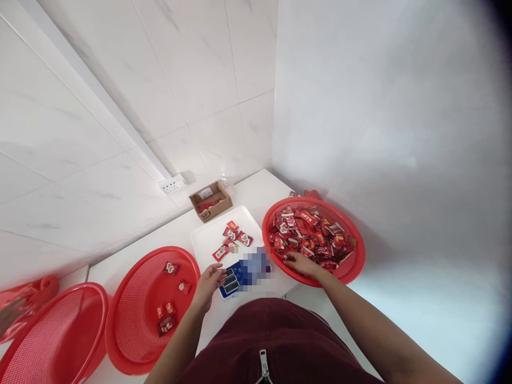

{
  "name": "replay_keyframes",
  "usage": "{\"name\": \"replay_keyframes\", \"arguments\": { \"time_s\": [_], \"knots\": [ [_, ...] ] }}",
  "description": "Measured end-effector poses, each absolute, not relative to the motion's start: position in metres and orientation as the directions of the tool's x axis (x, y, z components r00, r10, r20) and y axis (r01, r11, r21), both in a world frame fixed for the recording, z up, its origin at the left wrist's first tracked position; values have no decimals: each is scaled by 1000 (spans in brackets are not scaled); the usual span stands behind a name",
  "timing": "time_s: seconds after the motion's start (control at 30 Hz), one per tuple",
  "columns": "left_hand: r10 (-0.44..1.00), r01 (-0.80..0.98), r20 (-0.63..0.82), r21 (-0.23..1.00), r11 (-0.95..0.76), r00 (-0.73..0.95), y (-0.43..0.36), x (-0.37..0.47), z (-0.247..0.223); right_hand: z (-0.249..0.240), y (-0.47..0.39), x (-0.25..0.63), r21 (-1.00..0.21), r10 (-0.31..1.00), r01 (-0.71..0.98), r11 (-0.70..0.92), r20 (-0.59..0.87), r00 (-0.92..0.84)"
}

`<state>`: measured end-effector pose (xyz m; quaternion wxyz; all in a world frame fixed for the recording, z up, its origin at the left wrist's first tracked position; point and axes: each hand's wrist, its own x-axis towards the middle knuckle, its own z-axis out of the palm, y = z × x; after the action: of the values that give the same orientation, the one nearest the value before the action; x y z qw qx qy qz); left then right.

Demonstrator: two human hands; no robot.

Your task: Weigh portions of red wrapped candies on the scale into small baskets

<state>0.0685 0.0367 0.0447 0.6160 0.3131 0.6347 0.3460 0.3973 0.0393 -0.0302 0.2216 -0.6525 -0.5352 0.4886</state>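
Note:
My left hand [210, 284] hovers at the left edge of a digital scale, its fingers loosely apart and holding nothing I can see. The scale has a blue panel [231, 282] with dark displays, partly blurred out, and a white weighing tray [206, 234]. Several small red wrapped candies [245, 238] lie on that tray. My right hand [303, 264] reaches over the near rim of a red mesh basket [357, 266] full of similar candies [308, 229]. Its fingers are apart and touch the candies at the basket's left side.
A second red basket [136, 298] on the left holds a few candies [171, 268]. Beside it stands another red basket [60, 346]; another person's hand [14, 313] is at a red plastic bag [44, 290]. A cardboard box [218, 210] sits near the wall, below a power socket [173, 184].

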Motion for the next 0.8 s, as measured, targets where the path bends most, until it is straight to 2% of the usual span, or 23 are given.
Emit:
{"name": "replay_keyframes", "arguments": {
  "time_s": [0.2, 0.27, 0.37, 0.47, 0.53, 0.6, 0.7, 0.8],
  "knots": [
    [821, -8, -571, 821, 571, 15, 36, 80, 52, -9, 39, 395, -795, 942, 505, -335, -295, 160],
    [818, 8, -569, 821, 571, 85, 33, 90, 58, 8, 38, 384, -815, 954, 496, -299, -253, 158],
    [786, 31, -564, 817, 576, 255, 27, 111, 69, 38, 34, 355, -885, 979, 437, -160, -198, -43],
    [709, 29, -558, 794, 607, 431, 23, 133, 76, 64, 29, 326, -902, 933, 426, -72, -213, -292],
    [675, -15, -557, 766, 643, 483, 23, 143, 77, 75, 27, 314, -905, 914, 424, -14, -183, -361],
    [680, -98, -576, 726, 680, 453, 25, 146, 75, 80, 27, 310, -908, 933, 419, -3, -154, -326],
    [678, -210, -635, 654, 727, 370, 28, 144, 72, 83, 29, 310, -917, 976, 393, -69, -144, -164],
    [626, -293, -655, 555, 779, 423, 29, 141, 71, 85, 29, 304, -963, 982, 253, -91, -130, -139]
  ]
}}
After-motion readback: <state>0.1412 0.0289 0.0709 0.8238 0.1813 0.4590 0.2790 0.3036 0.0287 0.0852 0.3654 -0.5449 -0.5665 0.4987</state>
